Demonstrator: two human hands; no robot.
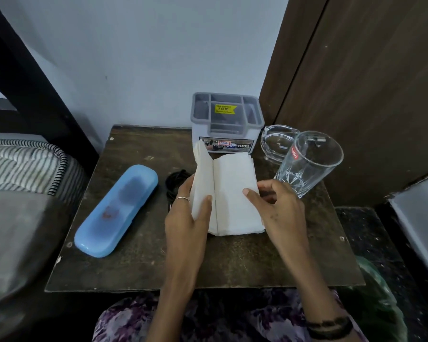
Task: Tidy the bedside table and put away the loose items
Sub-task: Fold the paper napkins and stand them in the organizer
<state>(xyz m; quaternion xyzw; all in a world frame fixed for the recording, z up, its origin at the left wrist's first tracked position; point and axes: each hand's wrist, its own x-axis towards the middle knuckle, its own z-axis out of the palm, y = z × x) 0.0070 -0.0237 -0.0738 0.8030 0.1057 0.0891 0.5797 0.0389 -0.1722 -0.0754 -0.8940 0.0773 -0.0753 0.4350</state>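
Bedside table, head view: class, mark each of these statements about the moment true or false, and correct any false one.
1. Both hands touch the white tissue. True: left hand, right hand.
2. The blue case stands open. False: it lies closed, left of the tissue.
3. The drinking glass lies on its side. False: it stands upright beside the glass ashtray.
4. The grey organiser sits at the table's back edge. True.

Single head-worn view, close above the bedside table, angled forward and down.
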